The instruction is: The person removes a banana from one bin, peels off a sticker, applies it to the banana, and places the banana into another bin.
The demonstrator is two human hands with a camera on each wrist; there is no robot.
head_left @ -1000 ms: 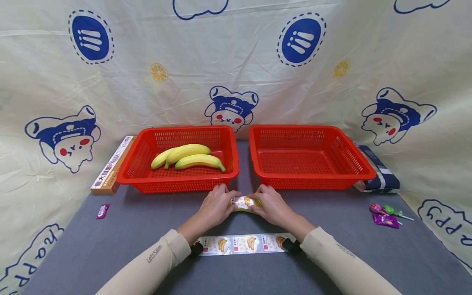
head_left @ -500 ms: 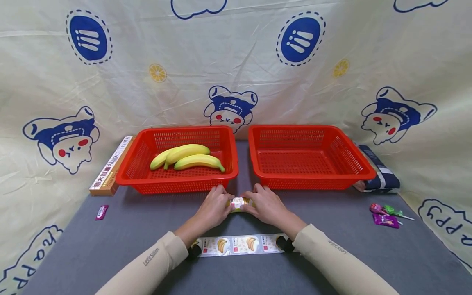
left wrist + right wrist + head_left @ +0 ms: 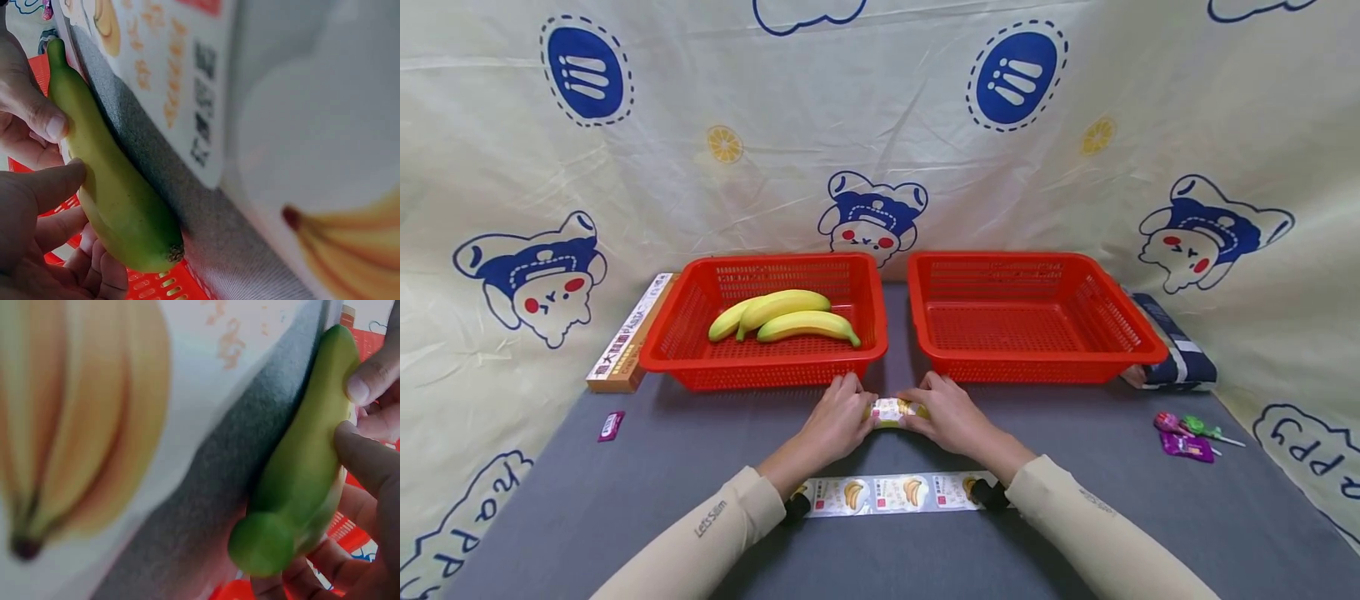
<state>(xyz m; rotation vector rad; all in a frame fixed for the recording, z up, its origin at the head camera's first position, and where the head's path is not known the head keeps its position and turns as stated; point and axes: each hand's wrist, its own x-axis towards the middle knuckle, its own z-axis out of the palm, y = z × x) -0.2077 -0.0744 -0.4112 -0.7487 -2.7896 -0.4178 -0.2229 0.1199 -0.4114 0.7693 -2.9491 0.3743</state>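
Observation:
Both hands hold a banana (image 3: 891, 426) crosswise in front of the two baskets. A printed label (image 3: 891, 411) with a banana picture lies on its far-facing upper side. My left hand (image 3: 838, 417) pinches the left end, where the left wrist view shows the banana's dark tip (image 3: 175, 253). The right hand (image 3: 951, 418) grips the other end, beside the green stem (image 3: 261, 544) in the right wrist view. Both thumbs press the banana's near side, and the fingers wrap behind it, partly hidden. Below the wrists lies a strip of banana labels (image 3: 891, 494), its ends covered by the wrist straps.
A red basket (image 3: 775, 377) with several bananas (image 3: 786, 310) stands back left; another red basket (image 3: 1045, 372) stands back right. A long box (image 3: 625, 346) leans at left and a dark folded cloth (image 3: 1180, 350) lies at right. Wrapped candies (image 3: 1186, 446) and a small purple packet (image 3: 611, 426) flank them.
My right hand slid left toward the left hand over the label, then back right a little. The left hand stays on its end of the banana.

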